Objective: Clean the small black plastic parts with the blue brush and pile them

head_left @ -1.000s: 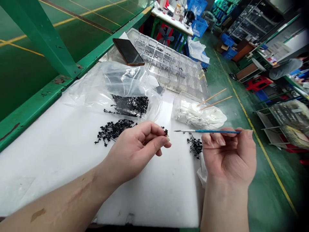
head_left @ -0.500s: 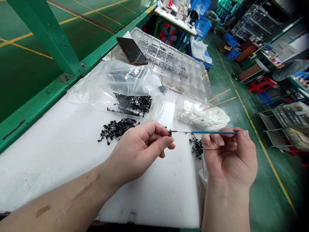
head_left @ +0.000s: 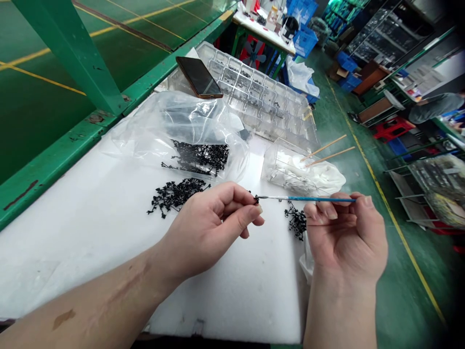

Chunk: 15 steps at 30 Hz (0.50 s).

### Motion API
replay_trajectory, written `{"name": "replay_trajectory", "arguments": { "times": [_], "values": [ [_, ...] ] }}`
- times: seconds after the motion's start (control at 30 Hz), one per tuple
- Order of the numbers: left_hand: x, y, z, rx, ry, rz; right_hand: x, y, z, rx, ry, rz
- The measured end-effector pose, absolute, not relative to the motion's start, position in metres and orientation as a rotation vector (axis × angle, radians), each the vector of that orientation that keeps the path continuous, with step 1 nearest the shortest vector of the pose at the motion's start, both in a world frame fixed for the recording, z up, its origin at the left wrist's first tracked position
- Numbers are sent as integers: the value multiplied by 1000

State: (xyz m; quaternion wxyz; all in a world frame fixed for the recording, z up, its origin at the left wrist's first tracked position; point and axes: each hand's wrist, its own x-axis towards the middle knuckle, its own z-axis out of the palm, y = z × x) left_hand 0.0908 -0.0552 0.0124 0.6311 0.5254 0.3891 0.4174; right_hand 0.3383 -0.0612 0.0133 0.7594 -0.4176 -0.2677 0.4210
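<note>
Between the thumb and fingers of my left hand (head_left: 214, 228) is a small black part (head_left: 256, 198), mostly covered by the fingertips. My right hand (head_left: 345, 232) is closed on the blue end of a thin stick (head_left: 312, 198) with a whitish front section and a dark, narrow tip, perhaps a fine brush. That tip meets the black part at my left fingertips. Behind my left wrist lies a pile of small black parts (head_left: 178, 194). A smaller cluster of black parts (head_left: 297, 222) sits beside my right hand.
A clear plastic bag (head_left: 145, 121) holds more black parts. A phone (head_left: 199, 77) rests on a clear compartment tray (head_left: 261, 97) with tiny pieces inside. A clear box (head_left: 283, 169) contains white cloth and two wooden sticks (head_left: 332, 155). A green metal rail (head_left: 109, 126) borders the white table (head_left: 90, 218).
</note>
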Motion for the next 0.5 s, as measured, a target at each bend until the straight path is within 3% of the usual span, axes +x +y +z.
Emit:
{"name": "replay_trajectory", "arguments": {
  "times": [0.3,0.5],
  "values": [
    [90,-56,11,1218,883,964,341,-60,17,-892,-536,895],
    [89,-56,10,1225,926,946,382,-46,14,-959,-336,602]
  ]
}}
